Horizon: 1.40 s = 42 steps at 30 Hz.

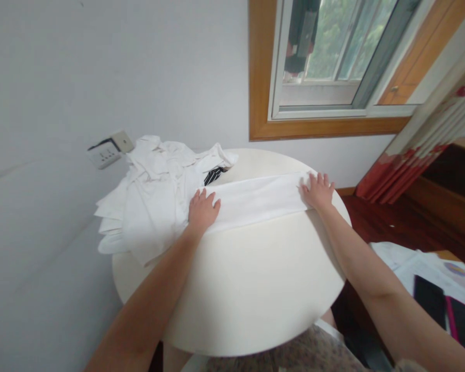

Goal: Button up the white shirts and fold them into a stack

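Note:
A long white cloth, folded into a flat strip, lies across the round white table. On its left end rests my left hand, palm down with the fingers stretched out. My right hand lies flat on the strip's right end near the table's edge, fingers spread. Just left of my left hand is a heap of white cloths, loosely bunched on top and folded in layers below. A black-and-white striped piece pokes out from the heap. The strip's left end is partly hidden by my hand and the heap.
A wall socket is behind the heap. The wood-framed window sits beyond the table, with a red-and-white curtain at right. Papers and two dark phone-like objects lie at the lower right, beside my right arm.

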Each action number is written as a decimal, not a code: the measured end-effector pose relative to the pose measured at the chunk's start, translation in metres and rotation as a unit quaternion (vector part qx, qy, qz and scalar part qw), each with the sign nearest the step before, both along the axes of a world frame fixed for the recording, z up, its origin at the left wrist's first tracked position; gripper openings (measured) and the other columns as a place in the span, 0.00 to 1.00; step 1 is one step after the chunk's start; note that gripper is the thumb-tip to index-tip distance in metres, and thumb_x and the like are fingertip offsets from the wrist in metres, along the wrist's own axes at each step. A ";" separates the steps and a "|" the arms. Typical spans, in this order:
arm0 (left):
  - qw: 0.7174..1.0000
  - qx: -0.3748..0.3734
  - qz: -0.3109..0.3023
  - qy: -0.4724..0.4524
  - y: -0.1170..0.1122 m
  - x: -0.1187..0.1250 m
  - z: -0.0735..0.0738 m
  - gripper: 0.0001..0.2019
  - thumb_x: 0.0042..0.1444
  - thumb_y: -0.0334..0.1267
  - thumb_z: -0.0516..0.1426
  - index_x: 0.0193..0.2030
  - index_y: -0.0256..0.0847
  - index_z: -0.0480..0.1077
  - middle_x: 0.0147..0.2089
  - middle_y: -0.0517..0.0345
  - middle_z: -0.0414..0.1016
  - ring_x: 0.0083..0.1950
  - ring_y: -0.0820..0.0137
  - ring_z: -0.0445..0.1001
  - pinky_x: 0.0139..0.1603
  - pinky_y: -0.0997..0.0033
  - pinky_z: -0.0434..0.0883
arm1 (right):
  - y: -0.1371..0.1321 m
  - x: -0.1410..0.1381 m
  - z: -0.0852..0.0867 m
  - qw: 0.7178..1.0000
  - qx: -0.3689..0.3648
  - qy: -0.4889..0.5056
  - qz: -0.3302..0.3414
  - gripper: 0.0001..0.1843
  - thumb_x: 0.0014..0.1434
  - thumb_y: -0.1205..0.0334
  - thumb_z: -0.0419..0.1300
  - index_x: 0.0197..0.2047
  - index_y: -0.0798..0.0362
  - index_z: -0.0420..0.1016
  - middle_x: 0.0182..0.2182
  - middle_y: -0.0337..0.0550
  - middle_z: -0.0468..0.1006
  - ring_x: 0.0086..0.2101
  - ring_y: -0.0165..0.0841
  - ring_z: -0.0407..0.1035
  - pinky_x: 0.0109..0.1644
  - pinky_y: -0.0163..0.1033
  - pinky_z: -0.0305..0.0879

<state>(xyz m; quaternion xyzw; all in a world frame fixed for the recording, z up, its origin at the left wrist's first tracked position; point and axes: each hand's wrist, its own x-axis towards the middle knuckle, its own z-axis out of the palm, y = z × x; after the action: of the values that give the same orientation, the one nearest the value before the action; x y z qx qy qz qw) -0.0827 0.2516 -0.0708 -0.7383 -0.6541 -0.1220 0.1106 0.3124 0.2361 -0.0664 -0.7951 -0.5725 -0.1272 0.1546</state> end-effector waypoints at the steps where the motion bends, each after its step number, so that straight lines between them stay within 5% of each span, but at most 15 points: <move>1: 1.000 0.005 0.002 0.000 -0.002 0.001 0.002 0.26 0.65 0.49 0.44 0.63 0.41 0.67 0.69 0.46 0.60 0.71 0.52 0.53 0.68 0.47 0.54 | -0.001 -0.009 0.002 0.999 0.015 -0.013 0.041 0.34 0.67 0.47 0.41 0.68 0.58 0.57 0.69 0.59 0.52 0.68 0.51 0.39 0.67 0.64 0.38; 6: 0.998 0.050 -0.036 0.002 -0.016 0.014 0.013 0.24 0.66 0.49 0.42 0.63 0.48 0.66 0.72 0.52 0.55 0.74 0.54 0.45 0.71 0.39 0.39 | -0.003 -0.058 0.001 0.972 -0.041 0.008 0.233 0.30 0.69 0.44 0.39 0.65 0.48 0.65 0.68 0.49 0.56 0.67 0.44 0.47 0.67 0.57 0.46; 9: 0.998 -0.025 -0.061 -0.014 -0.020 0.023 0.010 0.27 0.65 0.55 0.41 0.66 0.53 0.62 0.72 0.54 0.54 0.73 0.54 0.47 0.70 0.39 0.43 | -0.004 -0.071 -0.005 0.956 -0.116 0.025 0.268 0.32 0.68 0.42 0.37 0.67 0.45 0.62 0.69 0.46 0.54 0.67 0.42 0.47 0.68 0.58 0.45; 12: 0.992 -0.099 -0.077 -0.020 -0.018 0.026 0.001 0.31 0.63 0.60 0.41 0.69 0.53 0.57 0.73 0.53 0.51 0.73 0.52 0.48 0.70 0.38 0.45 | -0.004 -0.072 -0.007 0.952 -0.149 0.022 0.266 0.33 0.68 0.40 0.37 0.69 0.45 0.56 0.70 0.44 0.50 0.68 0.41 0.43 0.69 0.58 0.41; 18: 0.990 -0.100 -0.097 -0.015 -0.017 0.024 -0.002 0.31 0.64 0.59 0.41 0.69 0.53 0.56 0.74 0.53 0.50 0.73 0.53 0.48 0.70 0.41 0.45 | -0.016 -0.066 -0.011 0.954 -0.143 0.004 0.262 0.33 0.68 0.42 0.37 0.70 0.46 0.55 0.70 0.46 0.48 0.69 0.42 0.43 0.69 0.57 0.41; 25: 0.984 -0.016 -0.180 0.001 -0.023 0.025 0.010 0.20 0.66 0.45 0.47 0.59 0.47 0.69 0.64 0.55 0.68 0.68 0.59 0.61 0.69 0.48 0.53 | -0.065 -0.036 -0.019 0.958 -0.104 -0.056 0.261 0.31 0.69 0.48 0.38 0.70 0.50 0.56 0.69 0.50 0.52 0.68 0.41 0.47 0.68 0.53 0.47; 32: 0.983 0.041 -0.180 -0.016 -0.009 0.011 -0.001 0.21 0.66 0.41 0.45 0.59 0.37 0.69 0.61 0.46 0.71 0.62 0.61 0.67 0.66 0.59 0.62 | -0.118 0.006 -0.033 0.984 -0.050 -0.090 0.144 0.31 0.69 0.48 0.38 0.66 0.52 0.62 0.65 0.54 0.62 0.64 0.45 0.56 0.63 0.56 0.55; 37: 0.987 0.027 -0.157 -0.003 -0.006 0.007 -0.018 0.22 0.67 0.43 0.45 0.62 0.41 0.67 0.64 0.46 0.67 0.65 0.59 0.65 0.66 0.55 0.62 | -0.121 0.013 -0.033 0.993 -0.029 -0.081 0.085 0.30 0.68 0.47 0.40 0.62 0.55 0.68 0.61 0.60 0.67 0.61 0.51 0.61 0.61 0.61 0.57; 39: 0.988 0.029 -0.150 0.001 -0.005 0.008 -0.020 0.22 0.67 0.43 0.45 0.63 0.42 0.65 0.64 0.46 0.67 0.65 0.58 0.64 0.65 0.54 0.62 | -0.116 0.010 -0.029 0.991 -0.008 -0.078 0.105 0.30 0.68 0.49 0.41 0.60 0.59 0.70 0.62 0.62 0.65 0.63 0.51 0.55 0.63 0.60 0.54; 42: 0.988 0.036 -0.147 -0.004 -0.004 0.009 -0.021 0.24 0.66 0.43 0.46 0.66 0.40 0.61 0.64 0.46 0.68 0.65 0.59 0.64 0.65 0.54 0.61 | -0.109 0.004 -0.022 0.973 -0.005 -0.073 0.221 0.30 0.68 0.48 0.42 0.63 0.56 0.66 0.68 0.56 0.56 0.68 0.47 0.45 0.67 0.56 0.47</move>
<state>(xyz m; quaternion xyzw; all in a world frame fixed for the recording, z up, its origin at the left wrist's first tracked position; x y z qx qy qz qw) -0.0736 0.2473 -0.0916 -0.8217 -0.5336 -0.1633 0.1156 0.3169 0.1270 -0.0880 -0.6382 -0.7443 -0.1450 0.1328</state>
